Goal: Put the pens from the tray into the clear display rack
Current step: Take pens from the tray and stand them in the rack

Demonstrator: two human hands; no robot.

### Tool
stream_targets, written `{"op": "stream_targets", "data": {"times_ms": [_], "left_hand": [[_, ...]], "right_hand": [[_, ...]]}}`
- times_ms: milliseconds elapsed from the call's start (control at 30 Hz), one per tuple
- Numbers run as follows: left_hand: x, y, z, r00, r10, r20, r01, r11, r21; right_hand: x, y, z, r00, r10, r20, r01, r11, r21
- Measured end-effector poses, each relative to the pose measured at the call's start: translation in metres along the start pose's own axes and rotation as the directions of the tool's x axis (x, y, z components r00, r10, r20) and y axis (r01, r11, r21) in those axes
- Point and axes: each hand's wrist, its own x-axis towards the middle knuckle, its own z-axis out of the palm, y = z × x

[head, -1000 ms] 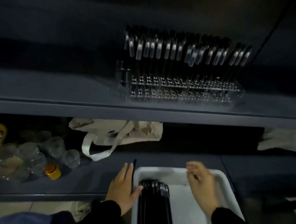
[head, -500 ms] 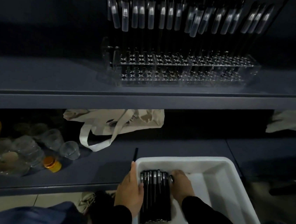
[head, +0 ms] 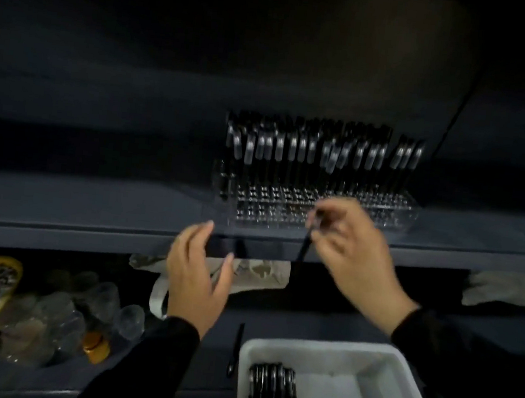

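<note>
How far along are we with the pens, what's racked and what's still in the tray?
Done: a full-looking back row of pens stands in the clear rack; its front holes look empty. In hand: the right hand pinches one pen just in front of the rack; the left hand hovers open. Left: a bundle of pens lies in the white tray.

Two bare hands, long black sleeves (head: 147, 358).
</note>
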Motion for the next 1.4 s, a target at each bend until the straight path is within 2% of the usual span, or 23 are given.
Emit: {"op": "stream_targets", "data": {"times_ms": [33,67,133,200,300,600,733,800,867,933,1000,1033,1067,1100,1167,1200,1300,1367,1400], "left_hand": [[0.020,0.006,-0.005,0.998,-0.063,-0.007,0.063,0.997,-0.039],[0.038,0.011,-0.009,0.991,-0.126,0.042,0.130,0.988,-0.087],[0.063,0.013,-0.008,0.962,-0.185,0.202,0.217,0.965,-0.147],[0.073,0.014,-0.007,0.934,-0.179,0.308,0.229,0.965,-0.132],[0.071,0.012,-0.008,0.916,-0.176,0.359,0.216,0.974,-0.074],[0.068,0.010,-0.005,0.946,-0.140,0.291,0.150,0.989,-0.012],[0.063,0.010,-0.003,0.956,-0.133,0.260,0.135,0.991,0.012],[0.049,0.008,-0.001,0.976,-0.114,0.186,0.110,0.993,0.031],[0.021,0.003,0.003,0.994,-0.072,0.081,0.068,0.997,0.048],[-0.021,-0.004,0.009,0.999,-0.004,0.035,0.001,0.997,0.079],[-0.067,-0.015,0.021,0.988,0.038,0.148,-0.058,0.989,0.139],[-0.088,-0.020,0.028,0.957,0.004,0.290,-0.052,0.986,0.157],[-0.107,-0.024,0.036,0.892,-0.083,0.445,0.003,0.984,0.178],[-0.124,-0.028,0.045,0.792,-0.206,0.575,0.094,0.971,0.219],[-0.149,-0.037,0.060,0.582,-0.420,0.696,0.264,0.907,0.327],[-0.157,-0.039,0.067,0.519,-0.486,0.703,0.329,0.873,0.361],[-0.170,-0.040,0.080,0.437,-0.588,0.680,0.489,0.790,0.369],[-0.174,-0.039,0.082,0.427,-0.605,0.672,0.543,0.766,0.345],[-0.175,-0.039,0.082,0.429,-0.605,0.670,0.546,0.765,0.341]], "right_hand": [[0.020,-0.019,-0.002,0.996,-0.066,-0.067,0.069,0.997,0.041],[0.039,-0.033,-0.002,0.987,-0.106,-0.123,0.115,0.991,0.067],[0.072,-0.054,0.004,0.971,-0.131,-0.202,0.156,0.981,0.117],[0.095,-0.062,0.016,0.968,-0.127,-0.215,0.155,0.980,0.121],[0.108,-0.057,0.033,0.982,-0.109,-0.152,0.120,0.990,0.068],[0.098,-0.030,0.047,0.998,0.034,0.051,-0.026,0.989,-0.145],[0.084,-0.019,0.043,0.990,0.079,0.117,-0.062,0.988,-0.140],[0.069,-0.016,0.037,0.987,0.084,0.140,-0.070,0.992,-0.102],[0.049,-0.006,0.029,0.989,0.092,0.113,-0.085,0.994,-0.068],[0.022,0.016,0.020,0.995,0.100,0.021,-0.100,0.994,-0.033],[-0.012,0.048,0.013,0.987,0.131,-0.094,-0.132,0.991,-0.011],[-0.030,0.068,0.012,0.975,0.178,-0.131,-0.180,0.984,-0.004],[-0.049,0.086,0.012,0.955,0.254,-0.150,-0.257,0.966,0.002],[-0.069,0.109,0.015,0.926,0.346,-0.151,-0.349,0.937,0.002],[-0.108,0.152,0.027,0.837,0.533,-0.129,-0.541,0.840,-0.042],[-0.128,0.176,0.034,0.789,0.605,-0.109,-0.614,0.786,-0.075],[-0.167,0.229,0.059,0.662,0.749,-0.036,-0.737,0.640,-0.216],[-0.176,0.238,0.078,0.539,0.841,0.047,-0.804,0.530,-0.268],[-0.177,0.237,0.085,0.515,0.855,0.057,-0.811,0.508,-0.289]]}}
